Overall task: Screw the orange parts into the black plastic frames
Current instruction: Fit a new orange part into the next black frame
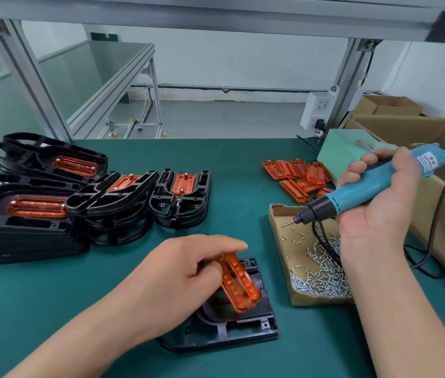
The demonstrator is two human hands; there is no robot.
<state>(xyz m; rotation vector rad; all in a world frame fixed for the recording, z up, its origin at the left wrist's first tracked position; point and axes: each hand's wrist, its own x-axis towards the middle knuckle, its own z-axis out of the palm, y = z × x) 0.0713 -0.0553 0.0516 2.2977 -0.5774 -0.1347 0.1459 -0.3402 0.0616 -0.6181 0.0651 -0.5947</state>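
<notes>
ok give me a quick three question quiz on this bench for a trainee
1. True or false: the right hand grips the blue screwdriver with its tip over the box of screws.
2. What does the left hand hold? A) a loose screw B) an orange part over a black frame C) a cable
3. Fill in: the stacks of fitted frames stand on the person's ____ side of the green mat.
Key: 1 true; 2 B; 3 left
</notes>
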